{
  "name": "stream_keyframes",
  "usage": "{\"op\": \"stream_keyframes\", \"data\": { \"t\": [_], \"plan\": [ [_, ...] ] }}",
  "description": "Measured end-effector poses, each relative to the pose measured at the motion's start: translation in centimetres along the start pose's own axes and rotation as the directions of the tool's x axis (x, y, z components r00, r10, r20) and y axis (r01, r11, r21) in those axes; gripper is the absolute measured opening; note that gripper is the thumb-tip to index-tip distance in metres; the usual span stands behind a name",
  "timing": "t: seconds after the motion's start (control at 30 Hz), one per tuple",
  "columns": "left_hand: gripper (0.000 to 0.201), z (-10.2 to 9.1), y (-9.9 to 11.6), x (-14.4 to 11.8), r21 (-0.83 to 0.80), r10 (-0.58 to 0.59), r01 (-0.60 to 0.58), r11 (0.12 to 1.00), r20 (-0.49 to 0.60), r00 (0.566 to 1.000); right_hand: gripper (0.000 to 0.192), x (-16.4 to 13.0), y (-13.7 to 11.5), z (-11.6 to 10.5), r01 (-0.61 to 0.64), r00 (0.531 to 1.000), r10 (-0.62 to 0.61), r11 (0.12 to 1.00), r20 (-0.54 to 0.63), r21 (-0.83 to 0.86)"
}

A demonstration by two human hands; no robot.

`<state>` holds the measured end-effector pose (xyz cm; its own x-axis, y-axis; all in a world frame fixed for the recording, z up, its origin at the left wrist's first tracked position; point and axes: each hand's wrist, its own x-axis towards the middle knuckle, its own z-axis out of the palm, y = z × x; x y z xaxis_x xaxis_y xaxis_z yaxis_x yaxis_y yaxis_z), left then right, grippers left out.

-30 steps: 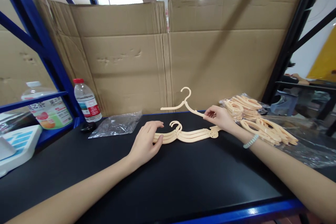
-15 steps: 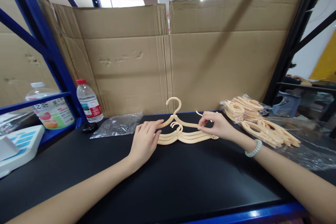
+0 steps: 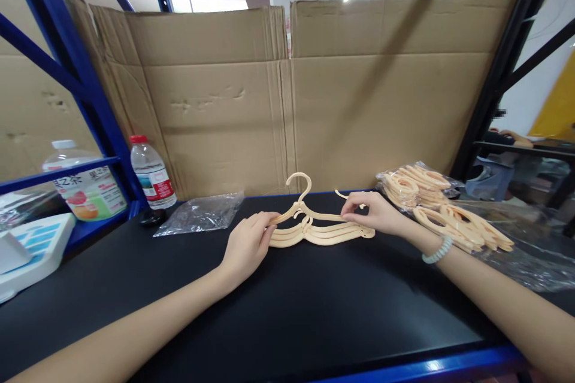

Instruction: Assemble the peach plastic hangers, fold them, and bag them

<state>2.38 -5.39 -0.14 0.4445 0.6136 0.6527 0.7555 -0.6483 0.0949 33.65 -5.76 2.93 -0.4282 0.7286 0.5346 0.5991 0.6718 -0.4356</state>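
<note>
I am holding the top hanger [image 3: 302,209] with both hands: my left hand [image 3: 246,245] is pinching its left arm, my right hand [image 3: 372,214] its right arm, each grip closed. It is sitting just above the hanger stack [image 3: 321,232] lying mid-bench [image 3: 287,311]. Bagged hangers [image 3: 442,203] are lying right.

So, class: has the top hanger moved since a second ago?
Yes. The top hanger has come down and leftward, from up against the cardboard wall onto the hanger stack.
</note>
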Motion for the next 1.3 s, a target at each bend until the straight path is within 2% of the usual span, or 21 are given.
{"op": "stream_keyframes", "data": {
  "t": [0.1,0.23,0.33,0.43,0.63,0.87,1.13,1.3],
  "plan": [
    [0.021,0.0,0.0,0.1,-0.017,-0.018,0.019,1.0,0.006,1.0,0.014,0.0,1.4,-0.7,-0.121,0.987,0.122,0.992,-0.103,0.017],
    [0.021,0.0,0.0,0.2,-0.018,-0.028,0.028,0.999,0.003,1.0,0.016,-0.3,4.1,-2.2,-0.283,0.939,0.236,0.944,-0.25,-0.172],
    [0.02,0.0,0.1,0.2,-0.012,-0.025,0.025,1.0,0.002,1.0,0.019,-0.6,5.7,-3.3,-0.333,0.936,0.278,0.9,-0.218,-0.282],
    [0.02,0.0,0.1,0.2,-0.016,-0.022,0.022,1.0,0.004,1.0,0.023,-0.9,6.4,-3.8,-0.363,0.931,0.334,0.881,-0.146,-0.302],
    [0.02,0.0,0.1,0.2,-0.009,-0.025,0.026,1.0,0.02,0.999,0.027,-1.0,6.5,-3.6,-0.33,0.942,0.329,0.883,-0.062,-0.334],
    [0.021,-0.1,0.2,0.2,-0.007,-0.026,0.026,1.0,0.031,0.999,0.028,-1.0,6.8,-3.6,-0.316,0.944,0.327,0.865,-0.041,-0.39],
    [0.02,0.0,0.1,0.2,-0.013,-0.027,0.027,1.0,0.033,0.999,0.035,-1.1,7.2,-3.5,-0.293,0.941,0.337,0.869,0.044,-0.398],
    [0.02,0.0,0.0,0.1,-0.019,-0.029,0.03,0.999,0.03,0.999,0.041,-1.0,6.9,-3.6,-0.195,0.972,0.235,0.865,0.029,-0.462]
  ]
}}
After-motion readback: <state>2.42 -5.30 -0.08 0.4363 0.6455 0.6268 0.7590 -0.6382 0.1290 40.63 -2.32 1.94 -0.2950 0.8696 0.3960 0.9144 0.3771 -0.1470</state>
